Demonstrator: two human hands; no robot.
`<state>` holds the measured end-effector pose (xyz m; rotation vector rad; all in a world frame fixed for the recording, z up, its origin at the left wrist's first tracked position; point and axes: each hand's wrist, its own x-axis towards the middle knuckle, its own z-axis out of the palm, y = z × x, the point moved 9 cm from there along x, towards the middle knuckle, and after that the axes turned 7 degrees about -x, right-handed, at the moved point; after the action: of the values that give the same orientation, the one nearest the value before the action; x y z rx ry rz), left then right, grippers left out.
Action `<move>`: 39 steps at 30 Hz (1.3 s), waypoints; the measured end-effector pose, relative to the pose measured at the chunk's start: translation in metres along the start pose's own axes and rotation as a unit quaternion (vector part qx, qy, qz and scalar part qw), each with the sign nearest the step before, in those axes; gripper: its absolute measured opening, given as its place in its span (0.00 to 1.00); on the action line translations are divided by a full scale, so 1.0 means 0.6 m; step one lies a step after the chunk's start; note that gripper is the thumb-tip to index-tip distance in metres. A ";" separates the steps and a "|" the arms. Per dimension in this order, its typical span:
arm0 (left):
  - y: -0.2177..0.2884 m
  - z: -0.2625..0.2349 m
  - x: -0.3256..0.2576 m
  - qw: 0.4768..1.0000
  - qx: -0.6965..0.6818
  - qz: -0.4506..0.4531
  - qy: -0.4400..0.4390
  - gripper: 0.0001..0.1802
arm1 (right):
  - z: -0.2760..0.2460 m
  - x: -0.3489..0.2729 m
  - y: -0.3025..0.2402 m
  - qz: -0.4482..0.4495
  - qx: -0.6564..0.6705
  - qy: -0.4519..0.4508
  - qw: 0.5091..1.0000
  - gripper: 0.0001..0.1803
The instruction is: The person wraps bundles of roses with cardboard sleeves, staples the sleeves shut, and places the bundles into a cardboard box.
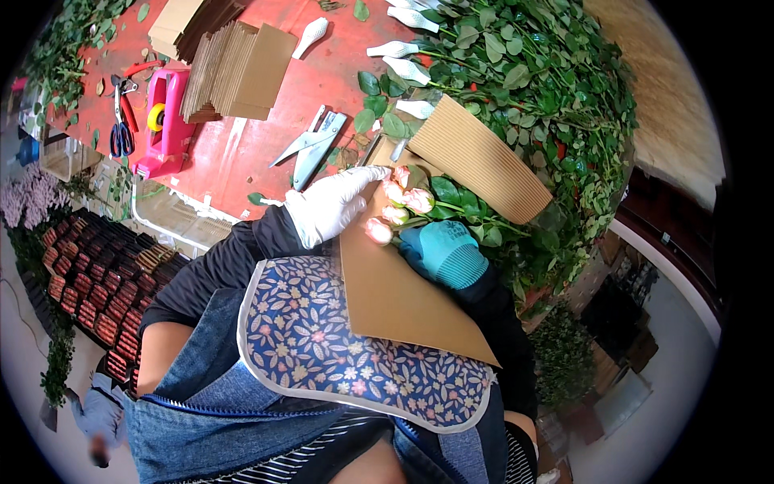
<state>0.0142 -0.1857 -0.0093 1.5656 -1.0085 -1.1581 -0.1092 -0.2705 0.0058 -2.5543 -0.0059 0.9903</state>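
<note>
Pale pink roses (418,201) lie in a small bunch on a flat sheet of brown cardboard (387,298) across my lap. My left hand (329,207), in a white glove, reaches in from the left. Its fingers are stretched out, the tips touching the uppermost rose heads. In a teal glove, my right hand (443,252) is curled beside the lowest rose, closed round its stem; the fingertips are partly hidden. A ribbed corrugated cardboard flap (481,161) stands raised over the leafy stems behind the blooms.
A grey stapler (320,149) lies on the red table (234,161). Left of it are a pink tape dispenser (167,121), scissors (121,133) and stacked cardboard pieces (238,71). White-netted rose heads (405,70) and a large leafy heap (556,113) fill the right side.
</note>
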 end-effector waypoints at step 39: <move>-0.074 0.054 -0.055 0.962 0.220 0.129 -0.093 0.18 | -0.090 -0.011 -0.042 -0.017 0.008 0.061 0.998 0.14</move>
<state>-0.0210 -0.1495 -0.0492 1.6156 -1.6324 -0.9513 -0.0758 -0.2681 0.0556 -2.5869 -0.0081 0.8177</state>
